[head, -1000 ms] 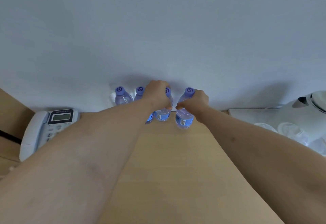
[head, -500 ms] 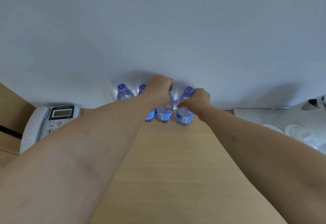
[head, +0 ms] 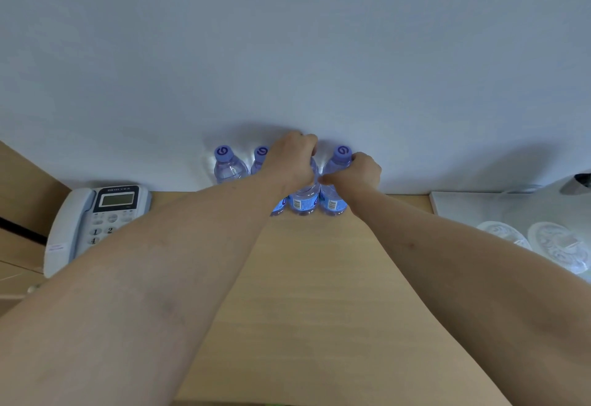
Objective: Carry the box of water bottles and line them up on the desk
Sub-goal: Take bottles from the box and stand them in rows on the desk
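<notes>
You have four clear water bottles (head: 304,196) with purple caps and blue labels standing upright in a row on the tabletop (head: 319,293), tight against the wall; the two right of the row's middle touch.

Office, wooden desk (head: 313,309) against plain wall (head: 287,54), corded desk telephone (head: 96,217)
</notes>
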Action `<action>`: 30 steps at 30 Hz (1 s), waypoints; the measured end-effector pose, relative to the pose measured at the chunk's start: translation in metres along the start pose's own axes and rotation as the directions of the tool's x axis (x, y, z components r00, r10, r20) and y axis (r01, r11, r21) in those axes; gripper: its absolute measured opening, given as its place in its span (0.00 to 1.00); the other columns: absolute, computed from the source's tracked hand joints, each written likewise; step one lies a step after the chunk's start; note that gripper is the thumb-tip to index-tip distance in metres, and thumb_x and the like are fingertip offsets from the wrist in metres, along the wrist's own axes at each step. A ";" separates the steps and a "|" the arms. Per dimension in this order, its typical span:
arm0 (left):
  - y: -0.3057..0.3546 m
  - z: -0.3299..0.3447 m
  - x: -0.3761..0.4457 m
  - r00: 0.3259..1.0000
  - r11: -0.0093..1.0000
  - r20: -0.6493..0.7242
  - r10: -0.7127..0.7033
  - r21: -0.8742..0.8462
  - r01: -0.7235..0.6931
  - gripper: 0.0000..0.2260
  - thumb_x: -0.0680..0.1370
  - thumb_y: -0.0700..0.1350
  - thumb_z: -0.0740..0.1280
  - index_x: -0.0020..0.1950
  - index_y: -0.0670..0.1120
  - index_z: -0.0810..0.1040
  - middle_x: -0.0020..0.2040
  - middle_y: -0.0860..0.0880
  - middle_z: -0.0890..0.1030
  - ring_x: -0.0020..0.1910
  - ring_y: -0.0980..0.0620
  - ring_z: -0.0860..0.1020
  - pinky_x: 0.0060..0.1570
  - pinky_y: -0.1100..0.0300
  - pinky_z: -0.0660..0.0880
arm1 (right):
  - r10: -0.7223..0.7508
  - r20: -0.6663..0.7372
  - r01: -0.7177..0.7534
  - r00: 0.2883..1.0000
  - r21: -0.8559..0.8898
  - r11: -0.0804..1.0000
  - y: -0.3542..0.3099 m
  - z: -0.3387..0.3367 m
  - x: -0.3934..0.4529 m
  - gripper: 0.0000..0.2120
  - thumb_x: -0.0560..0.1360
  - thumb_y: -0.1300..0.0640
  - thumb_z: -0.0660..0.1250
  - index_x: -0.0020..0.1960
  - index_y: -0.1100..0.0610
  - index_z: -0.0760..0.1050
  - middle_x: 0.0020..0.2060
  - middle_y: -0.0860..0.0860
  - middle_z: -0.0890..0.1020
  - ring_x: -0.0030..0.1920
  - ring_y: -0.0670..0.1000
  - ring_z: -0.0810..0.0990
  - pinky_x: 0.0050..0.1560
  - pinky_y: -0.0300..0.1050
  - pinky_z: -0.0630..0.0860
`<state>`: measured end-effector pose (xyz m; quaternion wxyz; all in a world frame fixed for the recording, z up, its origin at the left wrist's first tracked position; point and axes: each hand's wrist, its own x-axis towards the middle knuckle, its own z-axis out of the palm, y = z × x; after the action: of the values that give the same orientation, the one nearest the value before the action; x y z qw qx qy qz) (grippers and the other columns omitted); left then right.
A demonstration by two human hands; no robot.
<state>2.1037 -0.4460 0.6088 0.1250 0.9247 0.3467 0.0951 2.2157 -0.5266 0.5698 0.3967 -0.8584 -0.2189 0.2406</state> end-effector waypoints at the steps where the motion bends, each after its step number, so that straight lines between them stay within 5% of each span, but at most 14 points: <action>1: 0.000 0.001 -0.002 1.000 1.000 0.001 0.003 0.003 -0.003 0.14 0.67 0.35 0.69 0.52 0.41 0.77 0.47 0.41 0.76 0.42 0.41 0.75 0.36 0.56 0.68 | 0.004 -0.013 -0.004 1.000 0.019 1.000 0.000 0.000 -0.002 0.32 0.58 0.56 0.83 0.55 0.59 0.70 0.46 0.51 0.75 0.46 0.54 0.77 0.46 0.48 0.77; 5: 0.002 0.001 -0.009 1.000 1.000 0.022 0.000 0.002 0.000 0.17 0.69 0.35 0.68 0.58 0.41 0.76 0.52 0.41 0.75 0.47 0.40 0.75 0.40 0.54 0.71 | -0.018 0.032 0.019 0.999 -0.038 0.999 0.000 -0.003 -0.007 0.37 0.59 0.53 0.84 0.57 0.59 0.65 0.48 0.52 0.73 0.49 0.54 0.76 0.47 0.48 0.76; 14: 0.012 -0.031 -0.020 0.999 1.000 0.026 0.023 0.015 -0.023 0.19 0.72 0.39 0.68 0.63 0.43 0.75 0.55 0.43 0.74 0.52 0.42 0.75 0.49 0.49 0.76 | 0.023 0.068 -0.001 0.997 -0.309 0.951 -0.007 -0.030 -0.025 0.27 0.67 0.56 0.77 0.59 0.59 0.66 0.56 0.56 0.76 0.54 0.56 0.77 0.43 0.45 0.70; 17: 0.023 -0.047 -0.024 0.998 0.998 0.024 0.060 0.001 -0.060 0.23 0.71 0.38 0.67 0.66 0.45 0.73 0.58 0.43 0.74 0.55 0.43 0.74 0.52 0.51 0.76 | -0.042 0.049 0.057 0.998 -0.360 0.931 -0.013 -0.049 -0.038 0.31 0.66 0.54 0.77 0.63 0.58 0.67 0.57 0.56 0.75 0.56 0.57 0.76 0.46 0.45 0.72; 21: 0.046 -0.064 -0.031 0.989 0.989 0.009 0.148 0.007 -0.148 0.24 0.72 0.38 0.66 0.68 0.45 0.72 0.61 0.43 0.74 0.60 0.43 0.72 0.53 0.52 0.74 | -0.107 0.000 0.098 0.994 -0.401 0.911 -0.016 -0.077 -0.063 0.37 0.66 0.51 0.78 0.69 0.57 0.65 0.60 0.57 0.73 0.60 0.58 0.73 0.54 0.49 0.73; 30: 0.135 -0.075 -0.051 0.924 0.925 0.040 0.379 -0.014 -0.379 0.26 0.71 0.42 0.68 0.70 0.48 0.70 0.65 0.45 0.72 0.63 0.44 0.70 0.56 0.52 0.74 | -0.049 -0.202 -0.051 0.978 -0.463 0.885 0.011 -0.168 -0.134 0.36 0.67 0.49 0.77 0.69 0.54 0.65 0.62 0.56 0.72 0.65 0.59 0.68 0.58 0.54 0.73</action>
<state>2.1300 -0.5658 0.7161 0.1144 0.9757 0.1585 0.0991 2.2106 -0.7057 0.6894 0.1994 -0.9489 -0.2271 0.0902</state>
